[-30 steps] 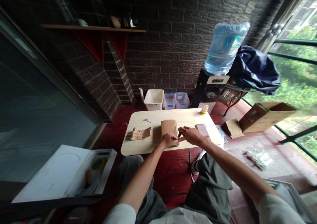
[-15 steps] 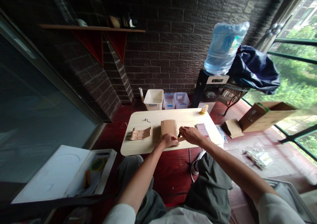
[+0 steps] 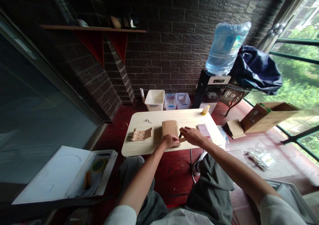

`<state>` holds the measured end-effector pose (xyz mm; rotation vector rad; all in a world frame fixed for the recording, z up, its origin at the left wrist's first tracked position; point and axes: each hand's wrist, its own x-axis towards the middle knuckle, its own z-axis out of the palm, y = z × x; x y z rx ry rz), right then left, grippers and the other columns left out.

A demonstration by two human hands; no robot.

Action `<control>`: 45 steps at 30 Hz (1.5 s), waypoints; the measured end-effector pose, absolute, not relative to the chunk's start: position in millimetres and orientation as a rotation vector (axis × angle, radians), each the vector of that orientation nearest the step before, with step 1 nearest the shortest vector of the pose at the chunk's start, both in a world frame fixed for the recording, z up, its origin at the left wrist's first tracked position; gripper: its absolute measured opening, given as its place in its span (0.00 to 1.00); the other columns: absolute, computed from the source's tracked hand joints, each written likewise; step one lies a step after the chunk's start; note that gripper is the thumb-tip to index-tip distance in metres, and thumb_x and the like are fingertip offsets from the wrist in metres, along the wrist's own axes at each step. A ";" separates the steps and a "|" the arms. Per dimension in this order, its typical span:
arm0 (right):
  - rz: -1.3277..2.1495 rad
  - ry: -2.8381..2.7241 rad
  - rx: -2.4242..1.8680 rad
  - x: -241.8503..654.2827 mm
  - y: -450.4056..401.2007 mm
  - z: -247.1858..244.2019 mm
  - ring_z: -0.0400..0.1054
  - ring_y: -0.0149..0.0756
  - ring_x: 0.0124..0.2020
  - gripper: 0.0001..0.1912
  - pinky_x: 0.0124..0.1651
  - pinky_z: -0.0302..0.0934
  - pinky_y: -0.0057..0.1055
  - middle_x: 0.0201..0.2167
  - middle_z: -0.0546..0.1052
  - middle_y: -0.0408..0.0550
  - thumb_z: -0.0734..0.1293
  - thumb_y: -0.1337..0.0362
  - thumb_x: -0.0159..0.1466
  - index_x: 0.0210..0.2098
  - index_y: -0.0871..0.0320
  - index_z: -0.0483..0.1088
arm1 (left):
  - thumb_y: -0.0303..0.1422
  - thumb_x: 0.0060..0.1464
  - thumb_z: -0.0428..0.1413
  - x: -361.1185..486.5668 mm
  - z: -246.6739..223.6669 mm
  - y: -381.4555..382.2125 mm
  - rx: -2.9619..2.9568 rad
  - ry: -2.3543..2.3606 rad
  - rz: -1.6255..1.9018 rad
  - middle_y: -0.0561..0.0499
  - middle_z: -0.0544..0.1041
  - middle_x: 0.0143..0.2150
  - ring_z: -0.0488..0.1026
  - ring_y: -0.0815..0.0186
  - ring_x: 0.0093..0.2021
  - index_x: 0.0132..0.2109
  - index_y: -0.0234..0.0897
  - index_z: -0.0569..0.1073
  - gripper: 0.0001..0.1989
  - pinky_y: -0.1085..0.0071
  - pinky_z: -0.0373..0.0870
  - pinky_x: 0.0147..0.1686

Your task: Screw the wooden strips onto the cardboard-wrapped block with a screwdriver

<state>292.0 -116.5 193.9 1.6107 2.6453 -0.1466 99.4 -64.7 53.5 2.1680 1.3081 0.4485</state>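
A brown cardboard-coloured block (image 3: 170,128) lies on the pale table (image 3: 154,116). My left hand (image 3: 170,140) rests at its near end, fingers closed on something too small to make out. My right hand (image 3: 191,135) is wrapped round a black and yellow screwdriver (image 3: 180,135), whose tip is close to my left fingertips. A wooden piece (image 3: 183,139) shows partly under my right hand. Further left on the table stands a wooden part with holes (image 3: 141,134), and behind it lie several small screws (image 3: 147,120).
A phone (image 3: 204,131) and a small yellow-based bottle (image 3: 205,110) are on the table's right side. Bins (image 3: 154,100) stand behind it, beside a water dispenser (image 3: 209,89). An open white case (image 3: 99,172) is at the left, a cardboard box (image 3: 261,117) at the right.
My right hand and the screwdriver have shifted very slightly. Everything else looks the same.
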 end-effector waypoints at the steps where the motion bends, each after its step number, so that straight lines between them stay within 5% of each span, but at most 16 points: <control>1: -0.147 2.643 1.612 292.2 -116.9 194.2 0.74 0.38 0.40 0.12 0.34 0.56 0.27 0.45 0.76 0.52 0.53 0.62 0.74 0.51 0.55 0.64 | 0.42 0.50 0.61 99.5 53.4 -64.5 2.168 1.307 0.447 0.54 0.84 0.40 0.78 0.65 0.40 0.40 0.46 0.83 0.11 0.75 0.67 0.36; 45: -0.157 2.591 1.639 289.6 -118.0 194.9 0.74 0.39 0.41 0.13 0.37 0.58 0.28 0.46 0.77 0.53 0.55 0.57 0.74 0.51 0.55 0.64 | 0.43 0.51 0.60 100.0 62.6 -68.8 2.146 1.319 0.416 0.53 0.83 0.42 0.78 0.63 0.43 0.40 0.45 0.83 0.13 0.75 0.68 0.37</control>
